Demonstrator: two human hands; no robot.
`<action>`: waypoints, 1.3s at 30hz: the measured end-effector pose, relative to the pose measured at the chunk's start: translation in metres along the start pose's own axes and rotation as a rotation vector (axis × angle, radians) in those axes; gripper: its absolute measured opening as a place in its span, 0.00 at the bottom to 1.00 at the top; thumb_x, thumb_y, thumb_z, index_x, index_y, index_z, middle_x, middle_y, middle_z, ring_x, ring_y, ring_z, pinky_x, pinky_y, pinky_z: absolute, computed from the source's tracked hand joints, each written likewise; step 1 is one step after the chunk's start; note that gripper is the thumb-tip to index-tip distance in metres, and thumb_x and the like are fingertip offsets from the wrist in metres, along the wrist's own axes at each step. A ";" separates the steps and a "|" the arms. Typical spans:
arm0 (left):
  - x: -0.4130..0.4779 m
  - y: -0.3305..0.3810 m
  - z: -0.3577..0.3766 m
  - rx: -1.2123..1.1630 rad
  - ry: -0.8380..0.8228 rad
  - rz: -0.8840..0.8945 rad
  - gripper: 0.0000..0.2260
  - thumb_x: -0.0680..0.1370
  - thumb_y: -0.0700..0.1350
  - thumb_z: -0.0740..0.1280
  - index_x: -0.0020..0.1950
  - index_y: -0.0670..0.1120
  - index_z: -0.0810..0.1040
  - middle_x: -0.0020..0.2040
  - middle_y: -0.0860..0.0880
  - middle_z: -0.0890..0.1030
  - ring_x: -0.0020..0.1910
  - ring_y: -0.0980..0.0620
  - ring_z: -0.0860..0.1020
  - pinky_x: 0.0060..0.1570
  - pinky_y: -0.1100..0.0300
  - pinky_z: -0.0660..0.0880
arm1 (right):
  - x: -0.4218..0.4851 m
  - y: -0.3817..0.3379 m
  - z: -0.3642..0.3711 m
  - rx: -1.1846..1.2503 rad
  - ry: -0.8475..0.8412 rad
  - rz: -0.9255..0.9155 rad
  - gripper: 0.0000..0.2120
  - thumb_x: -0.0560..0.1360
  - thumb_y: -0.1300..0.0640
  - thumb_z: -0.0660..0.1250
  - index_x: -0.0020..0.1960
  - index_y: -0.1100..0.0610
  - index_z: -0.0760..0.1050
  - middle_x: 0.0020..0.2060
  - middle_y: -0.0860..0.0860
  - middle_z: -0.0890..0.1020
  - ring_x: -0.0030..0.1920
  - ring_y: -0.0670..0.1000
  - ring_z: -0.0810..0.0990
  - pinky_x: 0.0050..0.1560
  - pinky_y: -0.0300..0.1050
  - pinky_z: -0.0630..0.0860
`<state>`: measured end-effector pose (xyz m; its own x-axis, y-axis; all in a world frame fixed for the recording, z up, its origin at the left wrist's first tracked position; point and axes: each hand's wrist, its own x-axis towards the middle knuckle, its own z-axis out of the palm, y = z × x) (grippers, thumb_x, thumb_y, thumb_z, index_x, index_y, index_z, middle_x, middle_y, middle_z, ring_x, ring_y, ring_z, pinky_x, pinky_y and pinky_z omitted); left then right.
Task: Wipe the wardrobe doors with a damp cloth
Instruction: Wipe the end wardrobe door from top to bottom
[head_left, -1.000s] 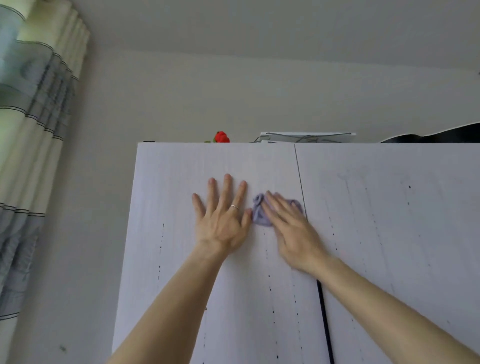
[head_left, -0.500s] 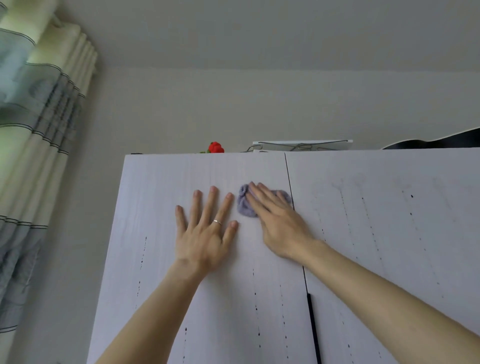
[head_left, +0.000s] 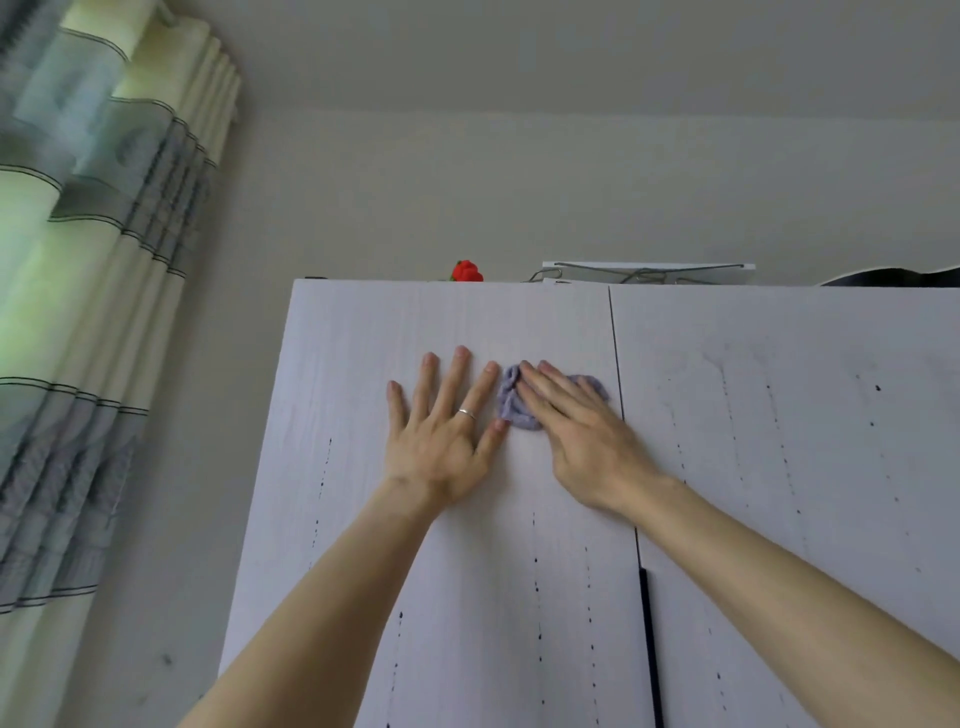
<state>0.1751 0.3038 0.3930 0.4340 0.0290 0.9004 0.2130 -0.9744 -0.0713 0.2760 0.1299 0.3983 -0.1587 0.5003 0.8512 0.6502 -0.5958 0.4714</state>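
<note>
Two white wardrobe doors fill the lower view: the left door (head_left: 363, 364) and the right door (head_left: 779, 415), split by a thin dark seam. A small crumpled lilac cloth (head_left: 511, 402) lies pressed against the left door near its top right corner. My right hand (head_left: 582, 436) presses the cloth flat with straight fingers. My left hand (head_left: 441, 436), wearing a ring, rests flat on the left door just left of the cloth, fingers spread.
Dark drip trails run down both doors. On top of the wardrobe sit a red flower (head_left: 466, 271), a white box with wire hangers (head_left: 649, 273) and a dark object (head_left: 893, 278). A striped curtain (head_left: 78, 312) hangs at the left beside the wall.
The camera view shifted; my right hand with the cloth stays near the seam at the top of the left door. My left hand remains flat beside it.
</note>
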 end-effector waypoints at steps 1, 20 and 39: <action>-0.001 -0.001 -0.004 0.002 -0.008 0.011 0.28 0.82 0.64 0.43 0.80 0.63 0.36 0.80 0.57 0.31 0.79 0.48 0.32 0.76 0.40 0.36 | 0.008 0.010 -0.007 -0.036 0.009 0.007 0.32 0.73 0.65 0.54 0.77 0.59 0.63 0.78 0.52 0.62 0.79 0.53 0.57 0.77 0.53 0.54; -0.169 -0.137 0.039 -0.767 0.096 -0.650 0.26 0.84 0.59 0.45 0.81 0.53 0.58 0.76 0.51 0.70 0.74 0.47 0.68 0.67 0.53 0.65 | 0.061 -0.098 0.026 0.056 0.009 0.379 0.29 0.81 0.62 0.54 0.81 0.56 0.52 0.81 0.50 0.50 0.80 0.51 0.47 0.77 0.56 0.49; -0.179 -0.155 0.043 -0.721 0.015 -0.557 0.23 0.84 0.57 0.41 0.69 0.50 0.69 0.55 0.49 0.80 0.49 0.44 0.74 0.46 0.54 0.65 | 0.124 -0.159 0.040 0.019 -0.052 0.342 0.28 0.83 0.61 0.51 0.81 0.54 0.49 0.81 0.48 0.47 0.80 0.49 0.44 0.77 0.55 0.45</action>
<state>0.1022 0.4592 0.2240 0.4201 0.5393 0.7299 -0.2125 -0.7235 0.6569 0.1821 0.3116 0.4193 0.1082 0.3055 0.9460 0.6727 -0.7231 0.1566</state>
